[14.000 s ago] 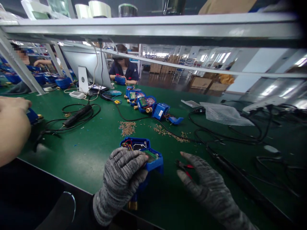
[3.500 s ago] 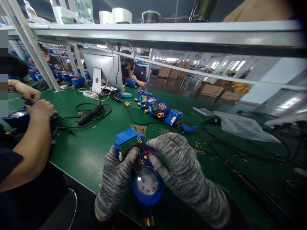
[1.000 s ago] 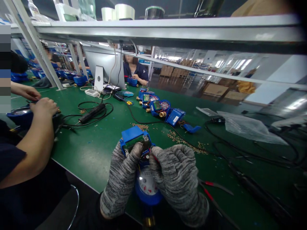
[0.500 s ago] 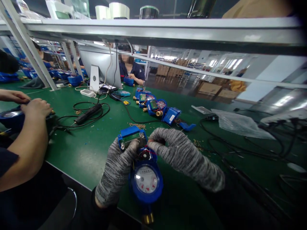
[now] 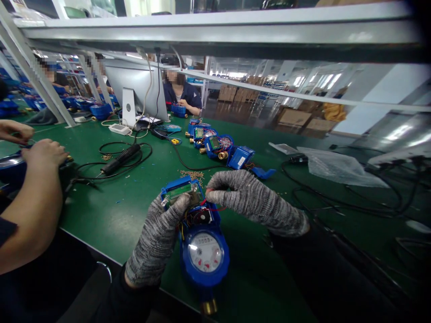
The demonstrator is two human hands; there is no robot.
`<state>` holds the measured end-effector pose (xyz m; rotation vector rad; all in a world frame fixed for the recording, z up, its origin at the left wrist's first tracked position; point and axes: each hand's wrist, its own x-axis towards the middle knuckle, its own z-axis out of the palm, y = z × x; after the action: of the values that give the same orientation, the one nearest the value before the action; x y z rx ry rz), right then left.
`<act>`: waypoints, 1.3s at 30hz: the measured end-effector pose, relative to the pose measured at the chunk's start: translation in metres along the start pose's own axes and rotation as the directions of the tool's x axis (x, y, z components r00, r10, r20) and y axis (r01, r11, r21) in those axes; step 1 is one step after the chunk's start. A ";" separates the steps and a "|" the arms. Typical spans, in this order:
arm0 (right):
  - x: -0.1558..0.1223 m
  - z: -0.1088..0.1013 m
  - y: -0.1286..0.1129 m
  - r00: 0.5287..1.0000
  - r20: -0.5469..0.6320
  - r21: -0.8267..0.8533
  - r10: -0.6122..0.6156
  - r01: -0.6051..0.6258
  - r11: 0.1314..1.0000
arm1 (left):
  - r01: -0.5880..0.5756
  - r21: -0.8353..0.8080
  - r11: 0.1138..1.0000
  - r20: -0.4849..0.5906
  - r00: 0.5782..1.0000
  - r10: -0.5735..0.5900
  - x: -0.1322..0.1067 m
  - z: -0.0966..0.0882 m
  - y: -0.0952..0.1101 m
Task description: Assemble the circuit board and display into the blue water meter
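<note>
A blue water meter (image 5: 205, 253) with a round white dial and a brass end lies at the table's near edge. Its upper housing is tilted up, baring a green circuit board (image 5: 182, 193) and loose wires. My left hand (image 5: 164, 224), in a grey knitted glove, grips this housing with the thumb pressed on the board. Beside the board's right edge, my gloved right hand (image 5: 235, 193) pinches a red wire (image 5: 217, 207) between thumb and forefinger. The wire's end is hidden by the fingertips.
Several open blue meters (image 5: 217, 146) stand in a row behind. Small brass screws (image 5: 191, 176) lie loose near them. A soldering iron (image 5: 121, 159) with a coiled cable rests left, beside a co-worker's arm (image 5: 42, 193). A plastic bag (image 5: 336, 168) and black cables lie right; a shelf (image 5: 215, 33) crosses overhead.
My right hand has shifted slightly left and up, and the red wire now shows below its fingers. The board housing has tilted a little in my left hand.
</note>
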<state>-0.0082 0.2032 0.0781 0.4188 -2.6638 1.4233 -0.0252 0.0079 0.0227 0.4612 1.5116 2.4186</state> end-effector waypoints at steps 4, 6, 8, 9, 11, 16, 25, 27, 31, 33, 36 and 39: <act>-0.005 0.004 -0.005 0.996 -0.054 -0.119 -0.078 0.071 0.990 | 0.031 -0.038 0.999 0.000 1.000 -0.032 -0.001 0.000 0.000; -0.011 0.010 -0.010 0.975 -0.121 -0.245 -0.184 0.150 0.958 | 0.049 -0.055 0.997 -0.004 0.999 -0.049 -0.001 0.000 0.001; -0.017 0.017 -0.016 0.927 -0.178 -0.420 -0.330 0.232 0.878 | 0.047 -0.043 0.998 -0.011 0.999 -0.048 -0.002 0.001 0.002; -0.019 0.020 -0.019 0.895 -0.192 -0.503 -0.403 0.263 0.824 | 0.044 -0.029 0.999 -0.014 0.999 -0.044 -0.003 0.000 0.003; -0.021 0.022 -0.021 0.854 -0.192 -0.586 -0.484 0.296 0.755 | 0.032 -0.001 0.999 -0.027 0.999 -0.032 -0.003 0.000 0.003; -0.015 0.016 -0.010 0.944 -0.202 -0.282 -0.263 0.201 0.938 | 0.049 -0.034 0.998 -0.043 0.998 -0.050 -0.004 -0.002 -0.002; -0.005 0.022 0.012 0.987 -0.154 0.098 -0.043 0.058 0.993 | 0.027 -0.047 0.999 -0.095 0.995 -0.031 -0.010 -0.002 0.004; -0.001 0.024 0.012 0.986 -0.157 0.104 -0.055 0.072 0.992 | 0.041 -0.067 0.997 -0.116 0.992 -0.048 -0.010 0.001 0.008; 0.000 0.025 0.008 0.974 -0.181 0.039 -0.134 0.143 0.989 | 0.046 -0.063 0.997 -0.135 0.989 -0.054 -0.009 0.001 0.011; -0.004 0.025 0.002 0.948 -0.231 -0.092 -0.221 0.205 0.975 | 0.038 -0.071 0.997 -0.143 0.989 -0.048 -0.008 -0.001 0.008; -0.010 0.025 -0.010 0.858 -0.255 -0.438 -0.446 0.309 0.844 | 0.044 -0.062 0.997 -0.139 0.989 -0.052 -0.006 -0.005 0.002; -0.013 0.025 -0.014 0.789 -0.216 -0.625 -0.575 0.341 0.703 | 0.061 -0.047 0.997 -0.128 0.989 -0.067 -0.005 -0.006 -0.003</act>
<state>0.0092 0.1777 0.0721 0.6087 -2.2425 0.4677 -0.0225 0.0022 0.0166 0.2468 1.4970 2.4686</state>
